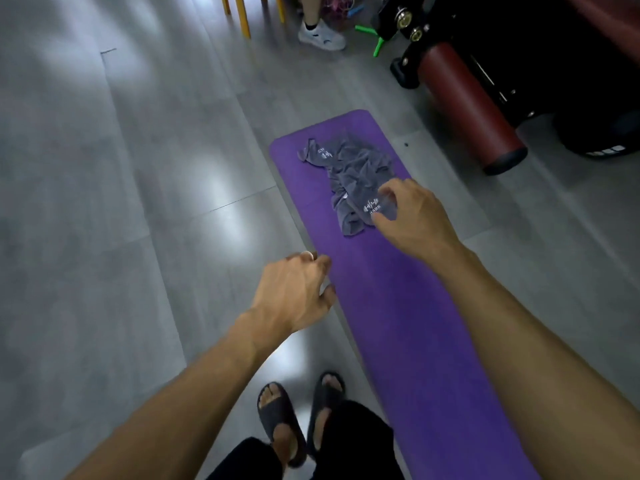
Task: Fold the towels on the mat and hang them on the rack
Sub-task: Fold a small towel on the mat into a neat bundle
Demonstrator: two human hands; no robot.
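Floor (121, 202): I see grey planks with pale light patches, filling the left side and carrying everything else.
Mat (398, 306): a long purple mat lies flat on the floor, running from near my feet up toward the middle of the view.
Gym gear (467, 102): a dark red padded roller on black equipment stands beyond the mat's far right corner, apart from it.
Towels (353, 174): a crumpled grey heap with white printed logos sits on the far end of the mat, unfolded; I cannot tell how many pieces are in it.
Right hand (412, 216): my right hand hovers over the near edge of the towels, fingers loosely curved and spread, thumb apart, gripping nothing that I can see.
Left hand (294, 292): my left hand is over the mat's left edge, well short of the towels, fingers relaxed and slightly bent, holding nothing.
Sandals (298, 417): dark slides on my feet, on the floor just left of the mat.
Other person's shoe (322, 36): a white shoe by yellow chair legs (242, 15), far back.
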